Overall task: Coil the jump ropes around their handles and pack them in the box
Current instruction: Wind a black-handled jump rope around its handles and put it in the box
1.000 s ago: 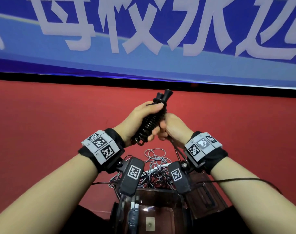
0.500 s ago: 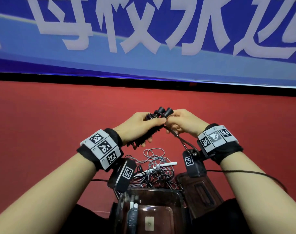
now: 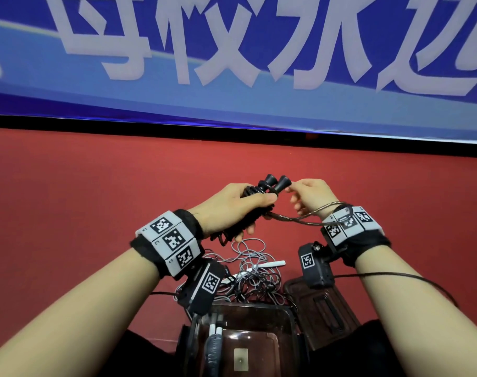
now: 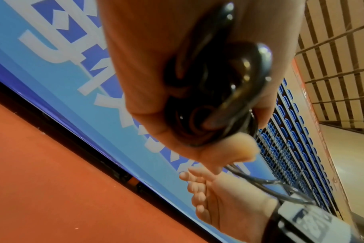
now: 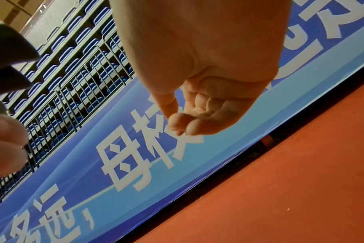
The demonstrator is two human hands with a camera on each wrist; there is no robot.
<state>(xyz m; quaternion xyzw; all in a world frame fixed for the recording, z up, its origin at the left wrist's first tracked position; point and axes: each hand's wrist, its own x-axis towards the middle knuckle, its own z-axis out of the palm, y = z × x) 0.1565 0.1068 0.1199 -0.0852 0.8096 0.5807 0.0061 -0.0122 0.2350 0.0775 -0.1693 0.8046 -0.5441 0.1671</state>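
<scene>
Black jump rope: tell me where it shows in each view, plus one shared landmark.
Head: black jump rope at centre, gripped by the left hand.
Left wrist: upper centre, filling the left hand's grip.
Right wrist: dark blur at the upper left edge, probably it.
Shared landmark: blue banner with white characters.

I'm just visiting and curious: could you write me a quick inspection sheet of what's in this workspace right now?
Surface: red floor, bare patches around the work.
Job's things: black jump rope, mostly coiled round its paired handles; a loose tail arcs toward the right wrist. Dark box open below, near the person.
Clutter: tangled pale ropes with a white handle; box lid beside the box.
Grips: left hand holds the coiled bundle; right hand sits by the handle tips, fingers loosely curled, holding nothing visible.
Cables: thin black lead from the right wrist camera.
Surroundings: blue banner with white characters; blue seating behind railings.
</scene>
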